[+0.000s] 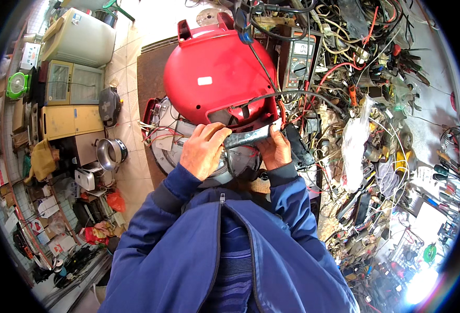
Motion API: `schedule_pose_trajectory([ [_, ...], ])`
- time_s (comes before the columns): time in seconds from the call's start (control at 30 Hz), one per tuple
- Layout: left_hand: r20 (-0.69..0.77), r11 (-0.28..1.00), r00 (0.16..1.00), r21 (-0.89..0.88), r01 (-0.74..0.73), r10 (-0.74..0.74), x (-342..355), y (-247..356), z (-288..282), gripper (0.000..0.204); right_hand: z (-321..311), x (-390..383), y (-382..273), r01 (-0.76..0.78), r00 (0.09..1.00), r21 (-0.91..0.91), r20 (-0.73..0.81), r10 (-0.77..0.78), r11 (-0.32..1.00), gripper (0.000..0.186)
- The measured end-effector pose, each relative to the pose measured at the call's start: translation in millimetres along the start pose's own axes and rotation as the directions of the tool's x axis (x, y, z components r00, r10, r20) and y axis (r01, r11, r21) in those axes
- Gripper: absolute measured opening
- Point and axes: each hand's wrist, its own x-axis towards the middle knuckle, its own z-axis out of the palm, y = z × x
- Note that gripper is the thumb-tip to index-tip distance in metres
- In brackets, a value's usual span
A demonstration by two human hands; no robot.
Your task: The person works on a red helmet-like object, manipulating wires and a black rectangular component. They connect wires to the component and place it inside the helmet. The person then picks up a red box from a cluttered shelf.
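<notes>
I see a big red shell point(219, 62), smooth and shiny like hard plastic, with round sides, two stubby tabs at its far end and a small white sticker point(205, 81) on top. By its near side is a grey part point(165, 156), wide and curvy, with thin wires point(159, 133) at its left. On the right, bendy cords lie in a bumpy, tangled heap point(339, 41).

The shell sits on a brown table point(149, 68) with a dull, flat top, in from the tabletop's left edge. A meter point(299, 60) with a dial is just right of the shell. Past the left edge I see pale floor tiles point(126, 57), a shiny metal pot point(119, 155), a yellow cabinet point(73, 121) and a big pale box point(81, 41).

The strip point(248, 136) is long, dark and glossy, a little bent, with a white tip at its right end. It is between the two hands, over the grey part and close to the shell's near side; I can't tell if they touch. The left hand point(205, 151) has its fingers bent over the strip's left end, gripping it. The right hand point(275, 150) pinches the other end with thumb and fingers.
</notes>
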Motion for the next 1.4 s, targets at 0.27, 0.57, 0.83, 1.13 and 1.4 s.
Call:
schedule_pose_trajectory([
  [0.27,-0.061,0.997,0.998,-0.073,0.027,-0.031,13.1,5.7,-19.4,0.053,34.6,1.1,-10.3,0.010,0.984,0.233,0.168,-0.050,0.972,0.049],
  [0.57,-0.070,0.998,0.998,-0.061,0.004,-0.008,13.6,5.7,-19.5,0.053,28.0,13.7,1.7,-0.015,0.959,0.240,0.278,-0.054,0.971,0.047],
  [0.83,-0.071,0.997,0.997,-0.069,0.017,-0.022,10.8,5.6,-17.2,0.050,27.7,10.6,-1.1,-0.027,0.977,0.196,0.215,-0.016,0.980,0.043],
  [1.13,-0.070,0.996,0.997,-0.077,0.036,-0.041,5.2,1.7,-14.7,0.054,26.1,3.2,-3.1,0.024,0.996,0.015,0.089,-0.025,1.000,0.047],
  [1.4,-0.094,0.996,0.994,-0.069,0.048,-0.055,2.2,3.3,-11.8,0.051,28.3,-5.1,-2.6,0.021,0.999,0.031,0.045,-0.022,0.999,0.047],
])
